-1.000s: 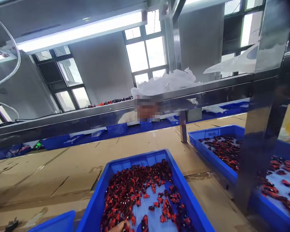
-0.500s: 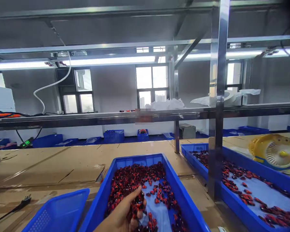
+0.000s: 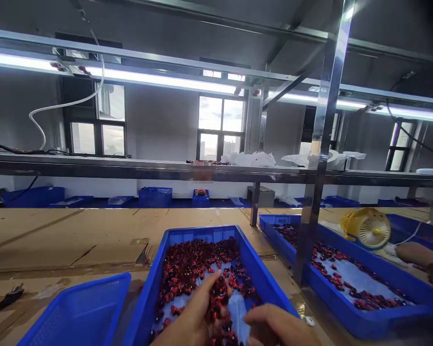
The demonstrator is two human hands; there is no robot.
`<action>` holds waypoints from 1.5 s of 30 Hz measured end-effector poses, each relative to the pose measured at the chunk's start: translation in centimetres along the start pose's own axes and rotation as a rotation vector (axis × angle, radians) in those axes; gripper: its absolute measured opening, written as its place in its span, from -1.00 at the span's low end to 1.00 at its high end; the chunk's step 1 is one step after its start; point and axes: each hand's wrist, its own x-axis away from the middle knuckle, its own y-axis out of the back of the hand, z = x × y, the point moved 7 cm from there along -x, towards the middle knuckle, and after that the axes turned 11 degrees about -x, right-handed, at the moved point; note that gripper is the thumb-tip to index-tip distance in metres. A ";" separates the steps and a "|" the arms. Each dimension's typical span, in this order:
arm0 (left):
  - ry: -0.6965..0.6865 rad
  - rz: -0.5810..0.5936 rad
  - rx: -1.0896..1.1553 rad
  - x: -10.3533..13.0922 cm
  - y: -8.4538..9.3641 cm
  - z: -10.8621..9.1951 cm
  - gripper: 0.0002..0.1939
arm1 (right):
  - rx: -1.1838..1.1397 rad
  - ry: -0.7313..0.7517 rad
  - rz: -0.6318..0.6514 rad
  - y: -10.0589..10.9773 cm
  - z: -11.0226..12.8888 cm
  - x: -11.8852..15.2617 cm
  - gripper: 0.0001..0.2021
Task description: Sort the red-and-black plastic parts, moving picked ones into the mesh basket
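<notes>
My left hand (image 3: 202, 310) is over the blue tray (image 3: 274, 283), its fingers curled around a handful of small glossy red-and-black pieces (image 3: 218, 298). Just right of it, above the tray's near right part, is my right hand (image 3: 279, 327). Its fingers are bent inward and partly cut off by the frame's bottom edge; whatever they hold is hidden. A thick heap of the same pieces (image 3: 191, 257) covers the tray's far and left parts, with scattered ones on the pale liner.
An angled blue basket (image 3: 82, 307) is at left, near a black plug (image 3: 9, 298). Past the metal post (image 3: 310, 226) lies another blue tray (image 3: 368, 315) of red pieces. Beside it are a yellow fan (image 3: 371, 228) and another person's arm (image 3: 418, 254).
My right hand has come into view from the lower right. My left hand, still holding its handful, appears slightly farther right. The view has tilted and turned right, showing another person's arm.
</notes>
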 end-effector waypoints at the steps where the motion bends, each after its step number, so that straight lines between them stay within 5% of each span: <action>1: -0.001 -0.003 -0.012 -0.1 -0.1 0.1 -0.64 | 0.007 -0.001 -0.018 0.3 0.1 -1.0 -0.72; 4: -0.015 -0.021 -0.078 -0.8 0.1 0.0 -0.55 | 0.005 0.012 -0.069 0.2 0.0 -4.8 -0.57; 10: -0.215 -0.017 -0.218 -3.2 2.0 -2.4 -0.43 | -0.058 0.100 -0.123 -1.6 -2.1 -9.4 -0.83; 16: -0.334 -0.069 -0.185 -4.3 3.9 -3.2 -0.39 | -0.078 0.271 -0.160 -1.6 -4.5 -8.2 -0.87; 21: -0.272 -0.044 -0.154 -2.7 3.3 -3.6 -0.43 | -0.119 0.217 -0.264 -0.2 -5.3 -6.8 -0.83; 34: -0.263 0.358 -0.037 0.2 -0.6 -3.6 -0.74 | -0.241 0.206 -0.282 0.2 -3.2 -6.4 -0.87; 40: -0.405 0.421 -0.023 1.3 -1.3 -4.4 -0.76 | -0.700 -0.103 -0.303 -0.7 -5.3 -6.4 -0.85; 45: -0.419 0.435 -0.032 1.8 -1.5 -4.5 -0.74 | -1.067 -0.392 -0.073 -3.0 -8.1 -6.9 -0.67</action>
